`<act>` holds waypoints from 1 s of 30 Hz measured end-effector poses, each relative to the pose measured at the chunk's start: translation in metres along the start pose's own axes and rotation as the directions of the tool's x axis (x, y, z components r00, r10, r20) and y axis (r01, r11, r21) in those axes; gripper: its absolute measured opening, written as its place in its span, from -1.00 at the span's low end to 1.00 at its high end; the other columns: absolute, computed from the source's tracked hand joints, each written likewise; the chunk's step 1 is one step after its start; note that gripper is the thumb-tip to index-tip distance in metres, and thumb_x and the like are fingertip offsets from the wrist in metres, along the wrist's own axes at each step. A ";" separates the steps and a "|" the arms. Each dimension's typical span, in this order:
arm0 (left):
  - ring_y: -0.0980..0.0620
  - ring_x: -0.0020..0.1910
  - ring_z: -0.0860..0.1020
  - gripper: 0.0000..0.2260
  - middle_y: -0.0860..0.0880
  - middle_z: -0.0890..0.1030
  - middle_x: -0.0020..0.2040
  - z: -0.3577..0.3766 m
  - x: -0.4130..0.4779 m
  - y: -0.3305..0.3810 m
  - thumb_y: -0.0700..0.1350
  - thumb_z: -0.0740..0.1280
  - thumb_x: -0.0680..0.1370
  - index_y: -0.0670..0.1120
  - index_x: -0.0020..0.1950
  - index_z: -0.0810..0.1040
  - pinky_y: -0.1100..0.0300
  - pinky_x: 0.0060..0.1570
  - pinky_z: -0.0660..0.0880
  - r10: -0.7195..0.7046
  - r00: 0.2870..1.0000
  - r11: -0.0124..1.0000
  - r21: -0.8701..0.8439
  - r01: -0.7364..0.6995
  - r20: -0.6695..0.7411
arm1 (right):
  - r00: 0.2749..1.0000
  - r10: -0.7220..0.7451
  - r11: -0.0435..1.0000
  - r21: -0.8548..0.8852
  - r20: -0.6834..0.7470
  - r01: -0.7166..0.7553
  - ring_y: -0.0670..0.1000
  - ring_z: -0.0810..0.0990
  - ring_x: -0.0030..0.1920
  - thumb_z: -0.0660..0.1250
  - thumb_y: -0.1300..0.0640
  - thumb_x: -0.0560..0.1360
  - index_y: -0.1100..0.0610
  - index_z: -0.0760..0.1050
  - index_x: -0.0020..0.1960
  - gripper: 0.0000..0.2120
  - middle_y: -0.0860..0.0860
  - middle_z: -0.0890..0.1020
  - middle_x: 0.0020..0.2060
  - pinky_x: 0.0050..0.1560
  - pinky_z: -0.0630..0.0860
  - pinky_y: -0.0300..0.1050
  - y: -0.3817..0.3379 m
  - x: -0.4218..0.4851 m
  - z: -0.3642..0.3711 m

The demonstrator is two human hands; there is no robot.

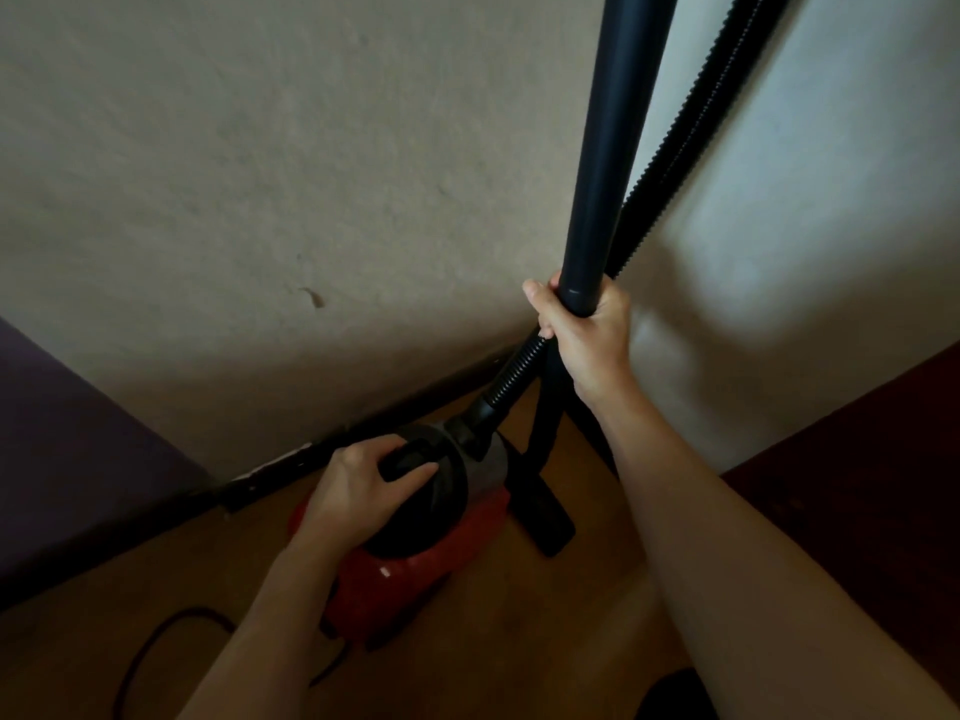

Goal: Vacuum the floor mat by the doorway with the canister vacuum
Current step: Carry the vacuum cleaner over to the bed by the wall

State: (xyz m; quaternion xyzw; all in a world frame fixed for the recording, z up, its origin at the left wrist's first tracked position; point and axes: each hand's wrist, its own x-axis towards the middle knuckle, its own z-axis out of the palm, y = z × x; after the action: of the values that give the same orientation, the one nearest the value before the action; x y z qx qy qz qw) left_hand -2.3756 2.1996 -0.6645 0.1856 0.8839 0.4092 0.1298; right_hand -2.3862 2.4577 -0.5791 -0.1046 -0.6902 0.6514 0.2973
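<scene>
A red and black canister vacuum stands on the wooden floor close to the wall. My left hand is shut on its black carry handle on top. My right hand grips the black wand, which rises almost upright to the top of the frame. The ribbed black hose runs beside the wand and comes down into the canister's front. The black floor nozzle rests on the floor just right of the canister. No floor mat is in view.
A beige wall with a dark skirting board fills the back. A dark purple surface sits at left, a dark red-brown one at right. The black power cord loops over the floor near the bottom left.
</scene>
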 end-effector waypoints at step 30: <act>0.18 -0.18 0.65 -0.76 0.10 0.65 -0.04 0.004 0.005 -0.010 0.02 0.47 0.51 0.14 0.17 0.59 0.32 -0.32 0.56 -0.005 0.999 0.999 -0.038 0.006 0.033 | 0.991 -0.037 0.992 -0.124 -0.132 0.021 0.08 0.54 -0.32 0.55 0.12 0.47 -0.01 0.48 -0.22 -0.75 -0.02 0.53 -0.36 -0.20 0.56 0.09 0.038 0.003 0.006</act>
State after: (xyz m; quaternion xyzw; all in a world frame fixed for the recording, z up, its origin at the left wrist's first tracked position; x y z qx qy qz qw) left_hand -2.3805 2.1983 -0.6745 0.1875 0.8741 0.4226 0.1489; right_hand -2.4008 2.4591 -0.6146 -0.1561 -0.7088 0.5948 0.3456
